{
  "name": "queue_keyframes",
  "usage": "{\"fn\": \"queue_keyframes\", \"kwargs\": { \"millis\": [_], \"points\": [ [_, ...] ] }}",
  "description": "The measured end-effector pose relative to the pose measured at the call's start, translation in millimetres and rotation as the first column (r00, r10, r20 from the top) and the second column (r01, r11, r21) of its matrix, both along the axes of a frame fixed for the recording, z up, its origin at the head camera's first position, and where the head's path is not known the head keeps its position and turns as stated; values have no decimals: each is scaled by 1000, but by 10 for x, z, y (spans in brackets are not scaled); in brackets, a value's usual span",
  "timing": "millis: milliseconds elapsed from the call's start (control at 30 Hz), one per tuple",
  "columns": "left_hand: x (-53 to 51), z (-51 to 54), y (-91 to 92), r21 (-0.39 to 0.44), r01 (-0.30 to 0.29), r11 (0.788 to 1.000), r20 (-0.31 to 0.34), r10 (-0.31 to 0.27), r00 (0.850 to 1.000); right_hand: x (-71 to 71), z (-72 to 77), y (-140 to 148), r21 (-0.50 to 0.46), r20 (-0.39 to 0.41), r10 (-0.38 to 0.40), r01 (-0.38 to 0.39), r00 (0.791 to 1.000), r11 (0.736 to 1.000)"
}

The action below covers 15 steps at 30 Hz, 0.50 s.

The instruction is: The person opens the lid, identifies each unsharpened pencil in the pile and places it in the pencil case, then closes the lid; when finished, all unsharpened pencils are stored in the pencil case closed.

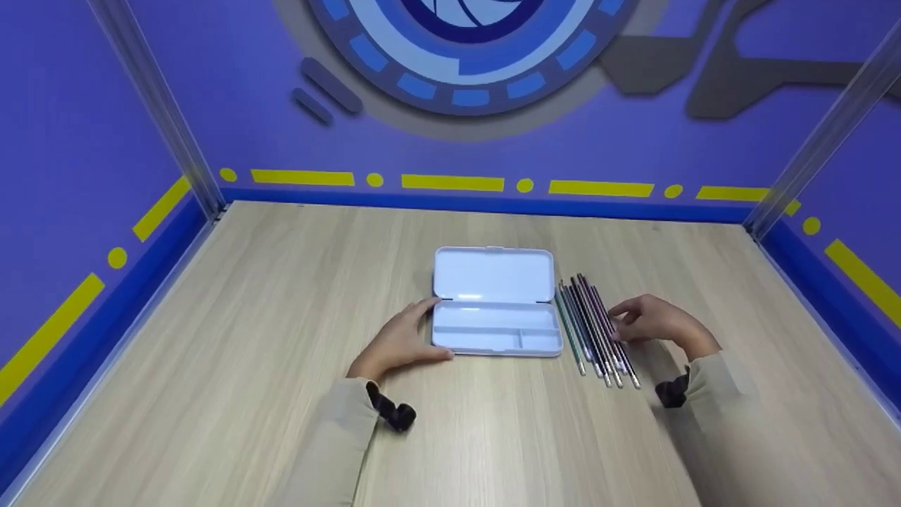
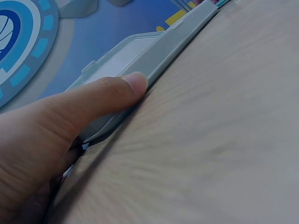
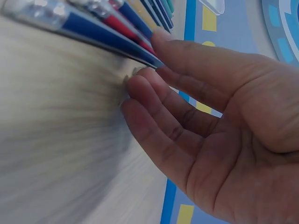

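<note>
A white pencil case (image 1: pixel 496 350) lies with its lid (image 1: pixel 494 273) raised, its tray divided into compartments. My left hand (image 1: pixel 401 339) holds the case's left end, the thumb on the front edge and the other fingers toward the hinge side. In the left wrist view the thumb (image 2: pixel 112 93) presses the front wall. Right of the case lies a loose row of several dark, shiny pencils (image 1: pixel 595 327), with a green one on the left. My right hand (image 1: pixel 654 320) pinches the outermost dark blue pencil (image 3: pixel 103 37) between thumb and index finger; the exact contact is partly hidden.
The wooden tabletop (image 1: pixel 232 338) carries the case and pencils. Blue-purple panels with yellow marks (image 1: pixel 452 182) enclose the back and both sides. Metal posts stand at the back left (image 1: pixel 158 105) and back right (image 1: pixel 830 127) corners. Each sleeve cuff has a black wrist device.
</note>
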<state>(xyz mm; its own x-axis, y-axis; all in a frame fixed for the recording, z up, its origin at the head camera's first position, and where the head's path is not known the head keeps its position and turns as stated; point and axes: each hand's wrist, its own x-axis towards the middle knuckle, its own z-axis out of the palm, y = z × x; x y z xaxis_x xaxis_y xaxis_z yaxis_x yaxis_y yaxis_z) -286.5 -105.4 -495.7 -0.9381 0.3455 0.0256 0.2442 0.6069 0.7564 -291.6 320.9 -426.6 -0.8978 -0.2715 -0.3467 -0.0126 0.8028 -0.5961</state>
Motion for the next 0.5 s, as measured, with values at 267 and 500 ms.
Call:
{"fn": "queue_keyframes", "kwargs": {
  "millis": [267, 500],
  "points": [
    [-11, -9, 6, 0, 2, 1000, 5, -2, 1000, -10, -33, 23, 1, -39, 19, -19, 999, 1000],
    [-27, -32, -26, -2, 11, 1000, -4, -11, 1000, -15, -37, 2, -14, -13, -17, 17, 1000, 1000]
  ]
}}
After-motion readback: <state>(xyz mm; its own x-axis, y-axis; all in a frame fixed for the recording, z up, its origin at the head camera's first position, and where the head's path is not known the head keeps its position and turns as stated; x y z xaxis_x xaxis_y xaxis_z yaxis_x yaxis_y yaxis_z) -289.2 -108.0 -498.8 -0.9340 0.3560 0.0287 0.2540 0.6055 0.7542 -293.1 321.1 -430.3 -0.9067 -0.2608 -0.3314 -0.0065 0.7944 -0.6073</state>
